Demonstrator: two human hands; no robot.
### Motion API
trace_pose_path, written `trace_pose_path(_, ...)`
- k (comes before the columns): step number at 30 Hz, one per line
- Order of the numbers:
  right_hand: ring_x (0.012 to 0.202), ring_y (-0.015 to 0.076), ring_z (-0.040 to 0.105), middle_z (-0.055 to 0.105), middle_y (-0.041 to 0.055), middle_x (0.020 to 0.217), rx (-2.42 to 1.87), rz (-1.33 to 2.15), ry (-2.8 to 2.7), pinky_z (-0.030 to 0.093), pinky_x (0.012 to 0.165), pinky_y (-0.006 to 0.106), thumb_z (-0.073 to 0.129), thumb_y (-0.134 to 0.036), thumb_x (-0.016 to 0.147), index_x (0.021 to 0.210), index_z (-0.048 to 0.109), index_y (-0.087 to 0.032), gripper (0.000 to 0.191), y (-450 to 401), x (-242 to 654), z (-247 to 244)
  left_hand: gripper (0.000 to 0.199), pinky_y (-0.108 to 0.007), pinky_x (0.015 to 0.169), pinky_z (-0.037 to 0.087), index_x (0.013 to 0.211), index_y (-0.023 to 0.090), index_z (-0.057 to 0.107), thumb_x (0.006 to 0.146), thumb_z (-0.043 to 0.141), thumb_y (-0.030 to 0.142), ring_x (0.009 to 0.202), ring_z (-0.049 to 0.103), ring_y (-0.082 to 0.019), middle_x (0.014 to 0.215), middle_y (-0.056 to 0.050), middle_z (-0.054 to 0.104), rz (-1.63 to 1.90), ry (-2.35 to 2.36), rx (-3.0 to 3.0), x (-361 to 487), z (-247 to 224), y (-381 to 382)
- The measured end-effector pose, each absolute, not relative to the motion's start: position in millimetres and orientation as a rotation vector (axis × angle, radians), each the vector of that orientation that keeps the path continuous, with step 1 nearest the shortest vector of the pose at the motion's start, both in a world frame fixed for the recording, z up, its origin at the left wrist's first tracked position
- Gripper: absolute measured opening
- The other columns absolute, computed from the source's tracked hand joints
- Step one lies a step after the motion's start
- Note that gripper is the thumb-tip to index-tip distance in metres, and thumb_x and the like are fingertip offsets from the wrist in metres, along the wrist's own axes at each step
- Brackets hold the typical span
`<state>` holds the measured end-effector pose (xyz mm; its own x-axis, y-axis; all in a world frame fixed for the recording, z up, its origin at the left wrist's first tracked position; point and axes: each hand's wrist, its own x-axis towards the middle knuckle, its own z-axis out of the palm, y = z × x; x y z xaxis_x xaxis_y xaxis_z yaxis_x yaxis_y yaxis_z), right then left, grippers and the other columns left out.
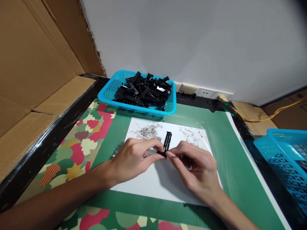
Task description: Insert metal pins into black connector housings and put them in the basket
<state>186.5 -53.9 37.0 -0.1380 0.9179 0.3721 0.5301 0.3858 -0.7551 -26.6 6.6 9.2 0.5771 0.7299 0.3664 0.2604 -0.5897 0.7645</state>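
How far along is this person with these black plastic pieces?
Nothing looks certainly finished: the black plastic pieces heaped in the blue plastic basket could be done or waiting. One slim black plastic piece is in work, between the left hand and right hand. Thin silvery bits lie scattered on the white sheet, so more probably remains.

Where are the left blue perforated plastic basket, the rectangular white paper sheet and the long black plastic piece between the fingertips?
Left blue perforated plastic basket [136,108], head view: front rim.
Rectangular white paper sheet [153,182], head view: bare lower part.
Long black plastic piece [168,140], head view: upper section.
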Motion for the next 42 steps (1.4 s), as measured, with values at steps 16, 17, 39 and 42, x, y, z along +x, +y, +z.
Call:
trace_pose_path(16, 0.070, 0.0148, 0.066, 0.070, 0.0067, 0.084, -0.983, 0.360, -2.068, 0.050, 0.059, 0.027, 0.059, 0.005, 0.093, 0.112, 0.072, -0.013, 0.029, -60.9, 201.4, 36.8, 0.015, -0.025, 0.079, 0.061, 0.103, 0.016, 0.070, 0.095, 0.071, 0.003, 0.082, 0.079, -0.017, 0.091, -0.004, 0.081, 1.326, 0.418, 2.381, -31.0, 11.6, 7.4)
trace_pose_path(17, 0.070, 0.0151, 0.067, 0.071, 0.0069, 0.085, -0.989, 0.340, -2.093, 0.050, 0.059, 0.027, 0.058, 0.005, 0.093, 0.115, 0.071, -0.013, 0.031, -62.5, 203.6, 37.3, 0.015, -0.026, 0.081, 0.062, 0.103, 0.015, 0.070, 0.095, 0.071, 0.003, 0.084, 0.080, -0.018, 0.094, -0.005, 0.082, 1.331, 0.404, 2.379, -31.8, 12.3, 7.2)
trace_pose_path(39, 0.068, 0.0158, 0.072, 0.074, 0.0066, 0.087, -0.985, 0.133, -2.199, 0.055, 0.057, 0.028, 0.065, -0.002, 0.096, 0.120, 0.070, -0.015, 0.028, -67.7, 209.1, 45.8, 0.011, -0.023, 0.064, 0.055, 0.098, 0.017, 0.070, 0.101, 0.063, 0.010, 0.068, 0.077, -0.013, 0.092, -0.003, 0.084, 1.285, 0.423, 2.573, -32.5, 28.6, 6.0)
trace_pose_path(42, 0.065, 0.0162, 0.071, 0.075, 0.0061, 0.088, -1.009, 0.161, -2.158, 0.053, 0.053, 0.029, 0.065, -0.002, 0.095, 0.120, 0.072, -0.019, 0.030, -68.1, 209.0, 46.8, 0.014, -0.023, 0.064, 0.056, 0.097, 0.018, 0.070, 0.099, 0.061, 0.008, 0.066, 0.076, -0.011, 0.092, -0.001, 0.084, 1.283, 0.424, 2.600, -33.0, 29.6, 6.7)
